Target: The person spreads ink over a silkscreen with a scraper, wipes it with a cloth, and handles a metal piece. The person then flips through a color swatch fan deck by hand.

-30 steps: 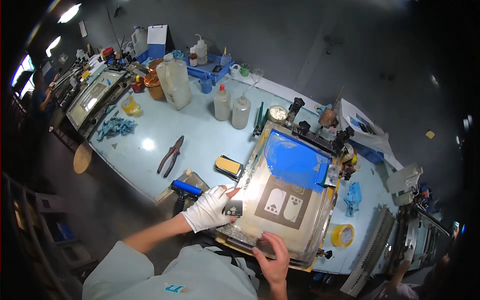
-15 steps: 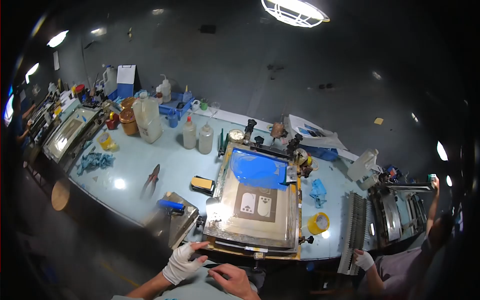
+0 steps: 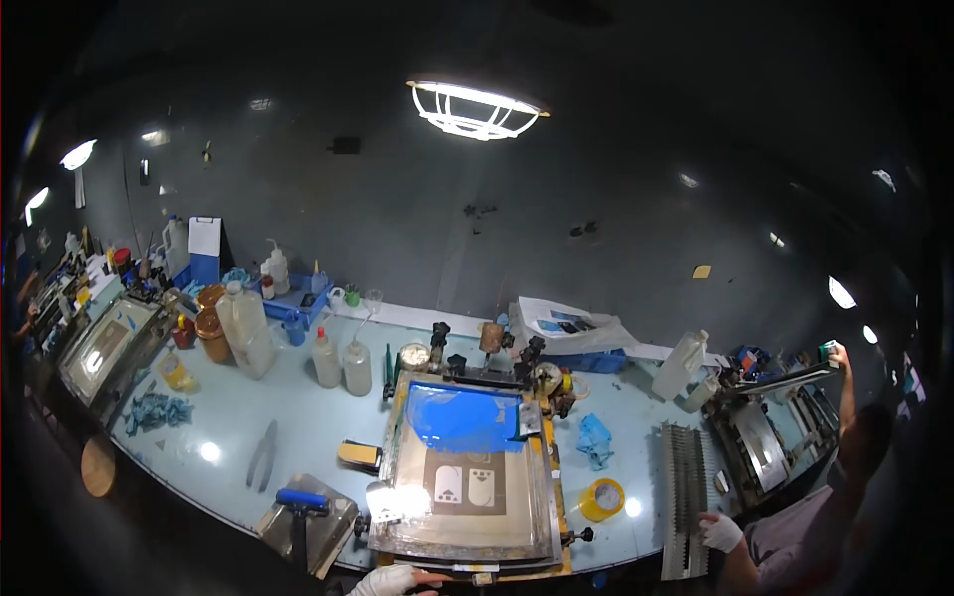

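At the bottom edge my left hand [image 3: 393,580], in a white glove with bare fingertips, is partly cut off. Its index finger stretches right, close to the front edge of a printing screen frame [image 3: 467,549]; whether it touches cannot be made out. Nothing shows in that hand, which looks open. My right hand is out of view. On the screen lies a pool of blue ink [image 3: 462,415], above a dark brown patch [image 3: 465,502] with two pale card-like shapes. A roller with a blue head [image 3: 302,501] rests on a metal plate [image 3: 333,531] to the left.
Pliers [image 3: 262,457], a yellow-topped block [image 3: 360,455] and two squeeze bottles [image 3: 357,368] stand left of the screen. To its right are yellow tape [image 3: 601,500] and a blue cloth [image 3: 594,441]. A co-worker's gloved hand [image 3: 720,532] touches a ridged rack [image 3: 683,497].
The view has tilted up, so the table sits lower in it. My right hand has left the view, and only part of my left hand still shows.
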Tool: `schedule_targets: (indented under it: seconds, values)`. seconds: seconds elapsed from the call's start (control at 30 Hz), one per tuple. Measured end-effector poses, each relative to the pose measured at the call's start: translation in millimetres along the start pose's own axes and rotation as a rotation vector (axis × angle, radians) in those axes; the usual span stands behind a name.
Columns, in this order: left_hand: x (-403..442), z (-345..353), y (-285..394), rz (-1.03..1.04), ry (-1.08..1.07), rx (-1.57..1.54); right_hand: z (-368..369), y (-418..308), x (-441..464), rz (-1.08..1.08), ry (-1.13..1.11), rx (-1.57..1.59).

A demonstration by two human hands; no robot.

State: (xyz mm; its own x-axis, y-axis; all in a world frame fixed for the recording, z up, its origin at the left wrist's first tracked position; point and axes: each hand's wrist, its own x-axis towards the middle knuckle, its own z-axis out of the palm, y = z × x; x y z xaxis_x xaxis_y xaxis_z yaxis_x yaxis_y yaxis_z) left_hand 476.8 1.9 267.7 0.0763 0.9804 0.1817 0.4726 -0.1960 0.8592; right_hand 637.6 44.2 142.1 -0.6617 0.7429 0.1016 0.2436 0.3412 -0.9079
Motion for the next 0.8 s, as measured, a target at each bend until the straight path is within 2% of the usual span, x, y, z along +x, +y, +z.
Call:
schedule_targets:
  seconds: [0.03, 0.07, 0.13, 0.2, 0.27, 0.3, 0.33, 0.37, 0.4, 0.47, 0.5, 0.53, 0.57, 0.67, 0.7, 0.73, 0.8]
  values:
    - [7, -1, -1, 0.097, 0.007, -0.08, 3, 0, 13, 0.029, 0.009, 0.0]
    - [18, -7, 16, 0.026, -0.028, -0.106, 2, 0, 25, 0.044, 0.016, 0.001]
    - [20, 16, -28, -0.155, -0.213, -0.122, -4, 2, 44, 0.06, 0.027, 0.006]
    - [35, 12, 4, -0.359, -0.136, -0.642, -18, -1, 57, 0.077, 0.026, 0.011]
    - [65, -5, 43, 0.008, -0.088, -0.258, -35, -3, 66, 0.085, 0.023, 0.012]
    - [80, -14, 58, 0.043, -0.156, -0.102, -44, -5, 68, 0.088, 0.02, 0.007]
    - [89, -23, 74, 0.068, -0.226, 0.045, -53, -7, 69, 0.094, 0.021, 0.005]
    - [98, -33, 114, -0.149, -0.265, -0.133, -63, -10, 67, 0.098, 0.016, 0.0]
    - [102, -43, 161, -0.185, -0.186, -0.165, -74, -15, 65, 0.101, 0.009, -0.003]
    - [99, -7, 110, 0.249, -0.113, 0.327, -96, -25, 58, 0.092, -0.006, -0.015]
    - [106, -2, 113, 0.307, -0.045, 0.359, -106, -28, 49, 0.088, -0.019, -0.024]
    - [88, 7, 133, 0.317, -0.018, 0.352, -118, -39, 26, 0.107, -0.041, -0.02]
    - [83, 12, 153, 0.171, -0.065, 0.246, -136, -50, 15, 0.115, -0.058, -0.025]
    - [62, 50, 205, 0.154, 0.138, 0.307, -168, -76, -19, 0.119, -0.108, -0.05]
    - [56, 55, 215, 0.15, 0.057, 0.363, -171, -84, -29, 0.123, -0.111, -0.055]
    - [53, 55, 226, 0.056, -0.085, 0.38, -176, -93, -39, 0.125, -0.121, -0.061]
    - [30, 65, 236, 0.114, 0.072, 0.354, -181, -113, -54, 0.131, -0.136, -0.072]
